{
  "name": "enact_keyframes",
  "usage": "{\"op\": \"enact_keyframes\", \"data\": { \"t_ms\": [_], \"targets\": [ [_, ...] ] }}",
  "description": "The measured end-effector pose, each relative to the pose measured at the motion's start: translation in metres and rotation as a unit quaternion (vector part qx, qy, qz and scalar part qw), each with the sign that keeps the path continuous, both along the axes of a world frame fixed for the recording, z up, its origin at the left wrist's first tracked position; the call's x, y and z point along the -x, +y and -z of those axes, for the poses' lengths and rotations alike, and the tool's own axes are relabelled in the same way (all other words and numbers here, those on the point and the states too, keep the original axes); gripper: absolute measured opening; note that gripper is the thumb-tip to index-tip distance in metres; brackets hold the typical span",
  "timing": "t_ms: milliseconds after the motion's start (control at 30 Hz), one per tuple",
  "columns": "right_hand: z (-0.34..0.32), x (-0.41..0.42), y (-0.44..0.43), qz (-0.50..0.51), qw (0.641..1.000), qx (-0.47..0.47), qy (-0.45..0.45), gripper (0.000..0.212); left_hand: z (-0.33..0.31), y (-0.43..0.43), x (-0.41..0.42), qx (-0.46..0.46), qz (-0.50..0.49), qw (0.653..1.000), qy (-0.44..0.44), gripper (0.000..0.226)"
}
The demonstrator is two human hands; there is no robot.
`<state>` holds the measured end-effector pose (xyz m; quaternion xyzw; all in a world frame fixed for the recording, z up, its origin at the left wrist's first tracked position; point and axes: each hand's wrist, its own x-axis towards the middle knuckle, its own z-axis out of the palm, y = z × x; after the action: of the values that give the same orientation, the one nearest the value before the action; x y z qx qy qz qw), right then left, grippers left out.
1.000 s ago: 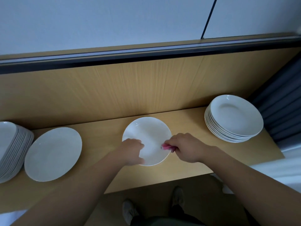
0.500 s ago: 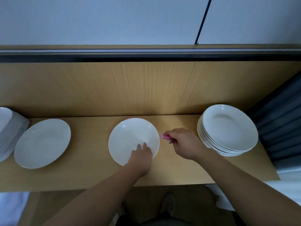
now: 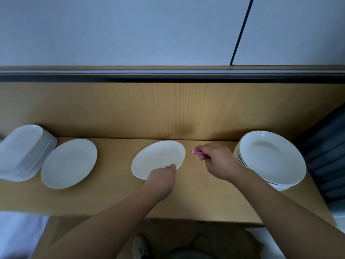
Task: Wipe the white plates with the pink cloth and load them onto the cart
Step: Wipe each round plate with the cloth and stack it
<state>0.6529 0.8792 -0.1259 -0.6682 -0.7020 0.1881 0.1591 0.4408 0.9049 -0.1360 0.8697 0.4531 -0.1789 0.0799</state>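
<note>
Head: two single plates (image 3: 157,159), two stacks (image 3: 270,157), one pink cloth (image 3: 197,153).

Reads plain white on the centre plate (image 3: 158,157), same white on the single plate (image 3: 69,163) further left. White again on the left stack (image 3: 24,152) and the right stack (image 3: 270,157). Bright pink on the cloth (image 3: 197,153). Honey-brown wood grain across shelf (image 3: 205,199) and back panel (image 3: 168,109). Pale blue-grey on the wall (image 3: 130,30), black along the rail (image 3: 168,77), dark slate on the curtain (image 3: 326,146).
</note>
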Motion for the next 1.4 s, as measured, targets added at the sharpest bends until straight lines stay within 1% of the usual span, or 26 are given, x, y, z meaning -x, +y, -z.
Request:
{"op": "enact_keyframes", "data": {
  "t_ms": [100,167,233,300,433,633,733,833,967,1033,1133,1233,1333,1400],
  "targets": [
    [-0.013,0.005,0.005,0.010,0.999,-0.034,0.005,0.043,-0.021,0.011,0.007,-0.032,0.009,0.999,0.009,0.029],
    [-0.022,0.008,0.008,0.012,0.998,-0.053,0.009,0.042,-0.035,0.019,0.013,-0.054,0.008,0.998,-0.008,0.022],
    [-0.030,0.011,0.012,0.009,0.997,-0.075,0.011,0.039,-0.048,0.027,0.017,-0.054,-0.006,0.997,-0.058,0.021],
    [-0.037,0.011,0.016,0.010,0.994,-0.105,0.016,0.037,-0.062,0.031,0.020,-0.031,-0.020,0.993,-0.112,0.025],
    [-0.049,0.012,0.021,0.020,0.990,-0.136,0.020,0.040,-0.080,0.032,0.023,0.014,-0.065,0.976,-0.206,0.025],
    [-0.050,0.023,0.027,0.014,0.991,-0.133,0.011,0.042,-0.073,0.031,0.033,0.037,-0.117,0.954,-0.273,0.019],
    [-0.048,0.030,0.029,0.004,0.991,-0.134,0.019,0.043,-0.068,0.033,0.040,0.054,-0.142,0.944,-0.292,0.026],
    [-0.046,0.037,0.033,-0.002,0.992,-0.127,0.018,0.040,-0.062,0.037,0.047,0.063,-0.155,0.939,-0.299,0.020],
    [-0.048,0.048,0.041,-0.016,0.993,-0.114,0.015,0.042,-0.059,0.045,0.056,0.071,-0.176,0.930,-0.314,0.023],
    [-0.049,0.056,0.047,-0.030,0.994,-0.106,0.011,0.043,-0.059,0.051,0.063,0.074,-0.186,0.924,-0.325,0.019],
    [-0.051,0.071,0.061,-0.046,0.995,-0.092,0.005,0.044,-0.060,0.062,0.078,0.053,-0.175,0.928,-0.326,0.015],
    [-0.049,0.089,0.078,-0.078,0.993,-0.086,-0.009,0.044,-0.062,0.074,0.097,0.050,-0.152,0.943,-0.291,0.039],
    [-0.045,0.107,0.091,-0.101,0.991,-0.088,-0.011,0.047,-0.063,0.080,0.113,0.103,-0.131,0.940,-0.298,0.062],
    [-0.039,0.117,0.102,-0.103,0.991,-0.084,-0.014,0.049,-0.059,0.083,0.123,0.125,-0.113,0.944,-0.285,0.073]
  ]
}}
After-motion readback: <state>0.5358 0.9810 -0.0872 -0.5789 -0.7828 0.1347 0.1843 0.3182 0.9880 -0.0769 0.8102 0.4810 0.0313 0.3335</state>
